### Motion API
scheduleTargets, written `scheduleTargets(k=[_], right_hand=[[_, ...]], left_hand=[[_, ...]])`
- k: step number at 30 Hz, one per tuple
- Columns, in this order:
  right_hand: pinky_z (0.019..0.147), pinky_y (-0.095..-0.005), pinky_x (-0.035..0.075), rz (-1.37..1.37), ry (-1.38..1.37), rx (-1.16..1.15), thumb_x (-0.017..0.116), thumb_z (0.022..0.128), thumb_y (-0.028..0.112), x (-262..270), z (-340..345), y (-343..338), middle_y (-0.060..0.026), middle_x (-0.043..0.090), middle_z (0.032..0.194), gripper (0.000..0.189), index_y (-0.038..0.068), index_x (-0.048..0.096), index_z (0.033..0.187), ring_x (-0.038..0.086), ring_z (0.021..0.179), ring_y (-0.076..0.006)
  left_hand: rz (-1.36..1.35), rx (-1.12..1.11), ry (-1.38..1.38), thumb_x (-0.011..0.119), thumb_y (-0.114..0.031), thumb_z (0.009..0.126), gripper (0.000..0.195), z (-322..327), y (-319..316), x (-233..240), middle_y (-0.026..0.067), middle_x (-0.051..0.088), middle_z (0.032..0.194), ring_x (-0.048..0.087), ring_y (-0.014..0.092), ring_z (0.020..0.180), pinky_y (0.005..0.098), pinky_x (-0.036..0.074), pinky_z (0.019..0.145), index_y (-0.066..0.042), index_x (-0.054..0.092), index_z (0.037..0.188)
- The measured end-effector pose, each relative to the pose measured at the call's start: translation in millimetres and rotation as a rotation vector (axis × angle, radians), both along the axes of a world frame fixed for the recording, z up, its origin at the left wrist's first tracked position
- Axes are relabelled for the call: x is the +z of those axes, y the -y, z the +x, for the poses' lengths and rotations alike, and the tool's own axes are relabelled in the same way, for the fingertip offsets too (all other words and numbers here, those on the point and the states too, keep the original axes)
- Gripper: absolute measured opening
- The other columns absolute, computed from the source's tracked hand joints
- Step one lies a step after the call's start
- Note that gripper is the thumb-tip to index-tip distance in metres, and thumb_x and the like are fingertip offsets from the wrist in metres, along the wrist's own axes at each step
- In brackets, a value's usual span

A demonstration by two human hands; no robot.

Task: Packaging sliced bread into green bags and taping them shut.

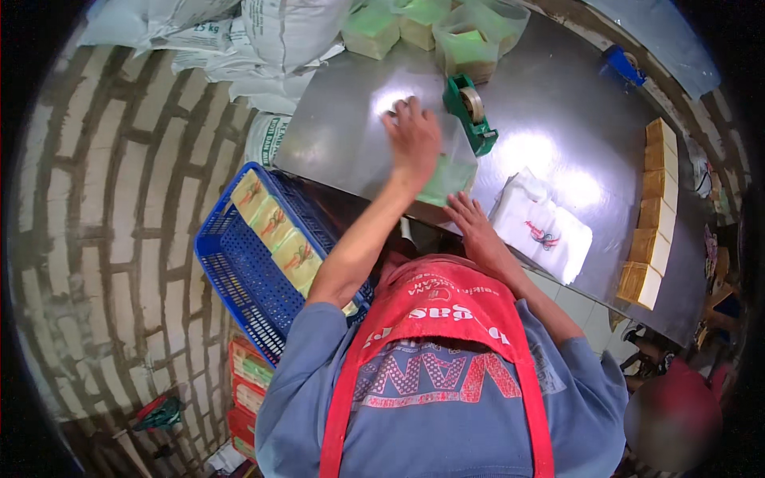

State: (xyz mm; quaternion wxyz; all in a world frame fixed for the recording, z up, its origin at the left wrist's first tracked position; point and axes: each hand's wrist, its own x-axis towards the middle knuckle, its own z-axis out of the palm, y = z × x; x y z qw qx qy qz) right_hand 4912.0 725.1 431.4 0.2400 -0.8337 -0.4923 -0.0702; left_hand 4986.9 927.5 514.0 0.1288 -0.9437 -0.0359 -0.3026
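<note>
On the steel table (334, 134), a packet with a green top (445, 179) lies in a clear plastic bag near the front edge. My left hand (413, 140) is over the bag's loose film, fingers bent and apart. My right hand (475, 224) rests its spread fingertips against the packet's near right corner. Just beyond stands a green tape dispenser (470, 113) with a roll of clear tape. To the right of my right hand lies a stack of white printed plastic bags (544, 230).
Bagged packets (370, 33) stand at the back. A row of cut blocks (651, 215) lines the right side. Left of me are a blue crate (239, 245) with printed packs, white sacks (293, 30) and a brick wall (119, 197). A person (672, 412) is at lower right.
</note>
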Motion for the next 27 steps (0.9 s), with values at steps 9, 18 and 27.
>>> scheduleTargets(k=[9,18,27], right_hand=[[0.093,-0.0368,0.048,0.302,-1.150,-0.049,0.058,0.083,0.008,8.6,117.3,-68.5,-0.0221,0.063,0.113,0.037,-0.001,0.055,0.119,0.062,0.106,-0.0332],[0.084,-0.0305,0.048,0.672,-1.168,-0.296,0.064,0.083,0.003,-26.7,94.6,-55.2,-0.0174,0.066,0.101,0.034,-0.004,0.056,0.115,0.064,0.092,-0.0252],[0.073,-0.0458,0.050,0.018,-0.085,-0.695,0.058,0.083,0.006,-88.8,212.8,-36.6,-0.0210,0.067,0.088,0.018,-0.003,0.067,0.095,0.064,0.079,-0.0375]], left_hand=[[-0.985,-0.217,-0.151,0.069,-0.020,0.086,0.052,-81.1,-12.3,-87.7,0.0261,0.051,0.138,0.052,0.043,0.125,0.0457,0.046,0.101,-0.007,0.056,0.135],[-1.205,-0.007,-0.364,0.071,-0.025,0.085,0.053,-45.6,-43.6,-106.5,0.0273,0.052,0.136,0.051,0.044,0.124,0.0446,0.049,0.097,-0.007,0.056,0.133],[-0.747,-0.575,-0.407,0.075,-0.027,0.082,0.058,-112.0,-22.1,-64.3,0.0222,0.042,0.147,0.044,0.041,0.131,0.0462,0.040,0.108,-0.004,0.056,0.132]])
